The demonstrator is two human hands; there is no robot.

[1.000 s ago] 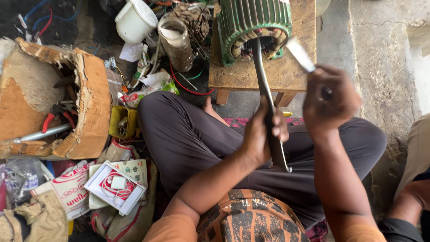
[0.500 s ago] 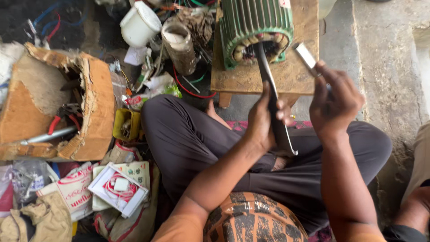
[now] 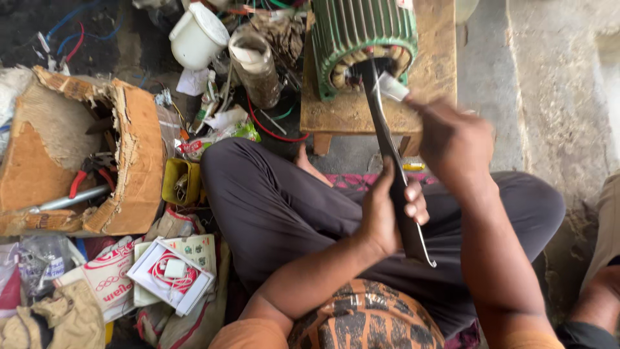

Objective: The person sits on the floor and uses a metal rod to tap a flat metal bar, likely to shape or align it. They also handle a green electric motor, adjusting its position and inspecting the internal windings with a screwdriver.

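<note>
Seated worker at a low wooden bench [image 3: 349, 116], seen from above. A green ribbed motor stator [image 3: 361, 32] lies on its side at the bench's far edge, its open bore facing the worker so the copper windings can be reached. The left hand [image 3: 387, 213] is closed around the lower part of a long dark flat bar [image 3: 381, 129], whose upper end enters the bore; the low hold steadies the bar like a lever. The right hand [image 3: 452, 139] pinches a small white strip [image 3: 391, 86] at the bore's mouth, just beside the bar. A torn cardboard box [image 3: 123, 161] with red-handled pliers [image 3: 87, 174] sits on the floor, off the bench's left edge.
</note>
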